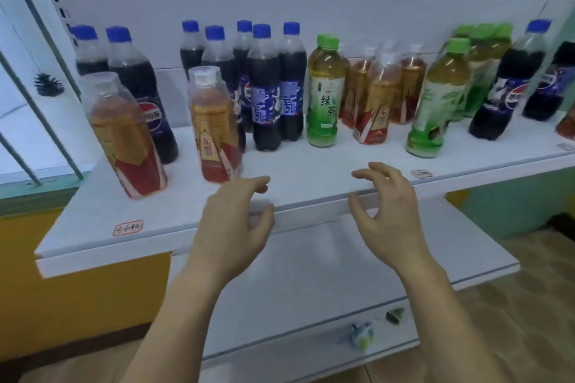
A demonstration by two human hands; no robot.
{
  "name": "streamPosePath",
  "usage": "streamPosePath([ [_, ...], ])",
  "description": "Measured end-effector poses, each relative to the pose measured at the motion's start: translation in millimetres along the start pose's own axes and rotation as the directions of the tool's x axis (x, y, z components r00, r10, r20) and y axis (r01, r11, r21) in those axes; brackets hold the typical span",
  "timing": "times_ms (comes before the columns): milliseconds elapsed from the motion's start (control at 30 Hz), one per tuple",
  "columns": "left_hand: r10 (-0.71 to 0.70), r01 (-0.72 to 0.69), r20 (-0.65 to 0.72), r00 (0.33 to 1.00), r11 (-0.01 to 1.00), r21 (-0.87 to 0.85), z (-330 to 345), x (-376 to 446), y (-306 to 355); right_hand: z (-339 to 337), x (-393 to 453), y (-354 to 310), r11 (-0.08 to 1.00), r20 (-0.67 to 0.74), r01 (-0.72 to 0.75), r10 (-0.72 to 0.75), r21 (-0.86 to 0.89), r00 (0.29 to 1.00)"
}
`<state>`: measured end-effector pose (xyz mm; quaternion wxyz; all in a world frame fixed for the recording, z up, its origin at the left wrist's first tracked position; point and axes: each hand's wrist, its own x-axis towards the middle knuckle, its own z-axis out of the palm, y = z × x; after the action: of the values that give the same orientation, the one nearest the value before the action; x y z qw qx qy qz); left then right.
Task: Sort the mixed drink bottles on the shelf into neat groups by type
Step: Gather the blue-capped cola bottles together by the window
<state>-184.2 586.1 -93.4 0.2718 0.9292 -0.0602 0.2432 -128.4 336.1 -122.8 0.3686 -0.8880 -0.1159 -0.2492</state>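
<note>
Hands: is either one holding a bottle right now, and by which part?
Neither. The left hand and right hand hover with loosely curled fingers over the shelf's front edge, holding nothing.

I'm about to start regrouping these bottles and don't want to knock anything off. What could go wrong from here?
1. The two red-label tea bottles stand near the shelf's front edge; a sweep by the left hand could tip one off.
2. The cola bottles are tightly packed, so pulling one may topple its neighbours.
3. Reaching with the right hand past the front green tea bottle could knock it over.

glossy clear plastic bottles point(323, 96), matt white shelf point(311, 171).
</note>
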Motion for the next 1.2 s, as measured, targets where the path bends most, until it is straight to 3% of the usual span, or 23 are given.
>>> streamPosePath([
  [133,0.049,-0.058,0.111,0.993,0.995,0.08,61.3,28.3,42.4,-42.1,11.2,66.6,0.986,0.026,-0.047,0.052,-0.159,0.998],
  [233,0.038,-0.053,0.115,0.993,0.991,0.126,99.0,52.8,73.7,-69.2,33.8,108.9,0.951,0.06,-0.059,0.081,-0.302,0.995],
  [467,0.042,-0.059,0.124,0.991,0.99,0.131,170.8,97.6,138.7,-144.7,66.1,224.7,0.916,0.067,-0.095,0.131,-0.389,0.989],
  [567,0.079,-0.082,0.091,0.993,0.996,0.031,189.6,112.3,162.0,-150.5,73.0,254.3,0.934,0.025,-0.06,0.073,-0.353,0.997],
  [700,0.248,-0.24,0.011,0.969,0.949,-0.202,223.8,128.3,221.4,-147.3,76.6,275.3,0.961,-0.081,0.021,-0.045,-0.276,0.996],
  [867,0.364,-0.303,0.203,0.909,0.912,-0.277,287.1,169.1,290.3,-180.1,99.9,307.7,0.959,-0.095,0.076,-0.106,-0.274,0.99],
  [1100,0.329,-0.288,0.31,0.892,0.942,-0.172,362.2,214.2,337.9,-264.5,150.5,395.7,0.984,-0.393,-0.174,0.172,0.032,0.903],
  [1200,0.277,-0.265,0.281,0.919,0.961,-0.083,391.6,222.5,362.4,-278.5,177.9,424.9,0.969,-0.475,-0.148,0.227,0.198,0.85],
])
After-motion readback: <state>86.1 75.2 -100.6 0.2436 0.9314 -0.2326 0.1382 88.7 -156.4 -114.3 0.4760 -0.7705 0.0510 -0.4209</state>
